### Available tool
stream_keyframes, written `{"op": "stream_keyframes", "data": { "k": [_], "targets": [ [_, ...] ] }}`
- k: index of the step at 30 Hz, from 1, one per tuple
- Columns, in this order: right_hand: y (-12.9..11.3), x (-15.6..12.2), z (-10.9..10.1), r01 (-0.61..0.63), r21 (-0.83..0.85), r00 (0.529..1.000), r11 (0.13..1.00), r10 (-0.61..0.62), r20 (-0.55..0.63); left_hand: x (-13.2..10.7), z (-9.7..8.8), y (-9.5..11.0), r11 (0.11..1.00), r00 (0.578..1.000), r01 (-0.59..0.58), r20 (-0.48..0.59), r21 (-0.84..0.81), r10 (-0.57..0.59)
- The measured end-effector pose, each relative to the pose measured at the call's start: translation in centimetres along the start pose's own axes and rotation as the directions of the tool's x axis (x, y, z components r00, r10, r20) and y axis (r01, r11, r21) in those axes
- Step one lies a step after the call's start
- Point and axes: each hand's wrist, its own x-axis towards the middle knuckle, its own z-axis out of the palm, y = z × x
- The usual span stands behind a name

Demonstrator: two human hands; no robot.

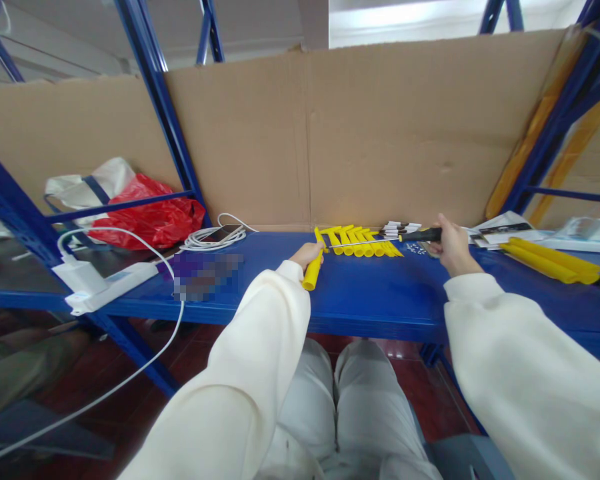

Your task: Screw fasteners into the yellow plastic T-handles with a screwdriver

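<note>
- Yellow tube [312,273]: gripped in the left hand [307,255], whose fingers are closed around its middle; its wide end sticks out toward the body, its far end beyond the fist, leaning slightly right.
- Screwdriver [423,235]: its shaft runs leftward from the right hand [453,245], nearly square across the tube's long axis, the tip right beside the left fingers; whether it touches the tube is too small to tell.
- Right hand: wrapped around the black handle, well to the right of the tube; the left is the nearer one.
- Row of yellow pieces [364,249]: just right of the left hand, between both hands, along the shaft.
- Small pale bits [417,248]: just left of the right hand, on the blue shelf [380,293].
</note>
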Motion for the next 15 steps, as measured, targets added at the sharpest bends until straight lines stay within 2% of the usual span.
{"op": "stream_keyframes", "data": {
  "k": [4,15],
  "targets": [
    [-0.3,-0.03,0.33,0.02,-0.038,0.998,0.999,-0.022,-0.054,0.01,0.02,0.0,1.0,1.0,-0.001,0.0,0.003,0.001],
    [-0.24,-0.17,0.21,0.005,-0.09,0.998,0.996,-0.011,-0.062,0.24,-0.06,-0.14,1.0,1.0,-0.003,-0.004,0.001,0.003]
  ]
}}
